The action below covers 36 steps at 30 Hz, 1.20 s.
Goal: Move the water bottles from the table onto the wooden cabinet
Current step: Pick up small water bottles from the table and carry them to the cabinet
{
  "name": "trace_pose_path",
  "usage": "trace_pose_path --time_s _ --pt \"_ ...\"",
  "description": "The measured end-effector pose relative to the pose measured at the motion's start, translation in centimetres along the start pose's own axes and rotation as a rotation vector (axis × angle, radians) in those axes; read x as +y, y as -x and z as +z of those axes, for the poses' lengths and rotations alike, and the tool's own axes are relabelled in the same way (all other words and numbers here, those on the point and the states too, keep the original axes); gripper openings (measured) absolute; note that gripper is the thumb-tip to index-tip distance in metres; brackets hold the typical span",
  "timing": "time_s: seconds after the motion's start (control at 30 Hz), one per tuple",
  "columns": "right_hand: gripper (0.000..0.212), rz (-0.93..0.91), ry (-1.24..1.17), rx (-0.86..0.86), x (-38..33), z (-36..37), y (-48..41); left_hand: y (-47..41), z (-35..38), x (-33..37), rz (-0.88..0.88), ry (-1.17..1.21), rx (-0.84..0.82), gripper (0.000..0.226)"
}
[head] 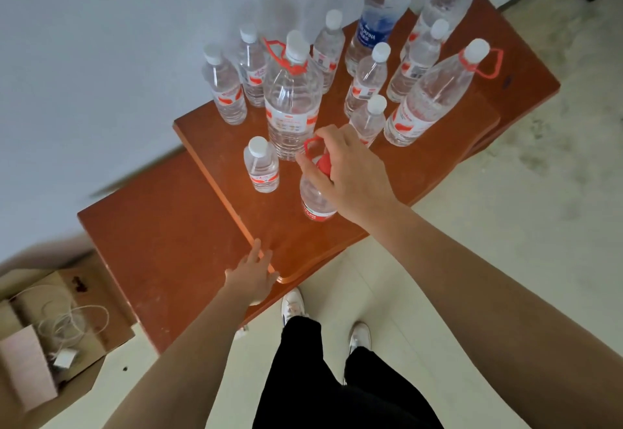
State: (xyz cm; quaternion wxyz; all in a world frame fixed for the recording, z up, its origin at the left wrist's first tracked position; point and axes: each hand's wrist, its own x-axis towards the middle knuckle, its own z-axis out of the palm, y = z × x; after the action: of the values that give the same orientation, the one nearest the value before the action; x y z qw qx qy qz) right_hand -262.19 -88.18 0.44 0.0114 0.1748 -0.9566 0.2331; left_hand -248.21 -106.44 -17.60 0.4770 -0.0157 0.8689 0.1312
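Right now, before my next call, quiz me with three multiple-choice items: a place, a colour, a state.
1. Where is the left hand?
A. on the cardboard box
B. at the near corner edge of the table
C. on a blue-labelled bottle

2. What colour is the cap of the gripped bottle under the right hand?
A. white
B. red
C. blue

3. How is the small white-capped bottle beside it?
A. upright, capped
B. lying down
C. upright, uncapped

Answers: 1 B, its straight fingers lie along that corner edge; 2 B, red shows between the curled fingers; 3 A, it stands with its cap on.
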Motion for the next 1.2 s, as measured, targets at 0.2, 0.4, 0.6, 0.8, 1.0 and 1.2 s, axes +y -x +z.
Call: trace_pose_path --time_s 0.2,0.4,0.6,0.8,1.0,1.2 --pt "0.047 0.031 -0.035 0.036 -0.2 0.5 -0.2 1.3 2.0 -1.5 -0.022 -0.005 -0.01 0.065" --pt "0.06 0.124 -0.058 -0.02 0.9 -0.8 1.6 1.3 -0.9 0.3 0.005 -0.093 0.111 0.065" --pt "0.083 0.223 -0.117 -0.044 1.6 -4.6 7.2 5.7 -6.8 5.5 0.079 -0.108 0.44 0.064" --pt "0.083 0.446 0.093 0.046 7.7 -12.7 20.8 10.9 -7.0 11.6 0.217 -0.14 0.682 0.057" --pt "0.082 0.723 0.28 0.289 12.4 -20.8 44.0 18.2 0.5 25.6 0.474 -0.248 0.815 0.061" --pt "0.082 1.031 0.468 0.601 13.9 -29.7 69.1 30.1 10.3 48.5 1.014 -0.404 0.941 0.063"
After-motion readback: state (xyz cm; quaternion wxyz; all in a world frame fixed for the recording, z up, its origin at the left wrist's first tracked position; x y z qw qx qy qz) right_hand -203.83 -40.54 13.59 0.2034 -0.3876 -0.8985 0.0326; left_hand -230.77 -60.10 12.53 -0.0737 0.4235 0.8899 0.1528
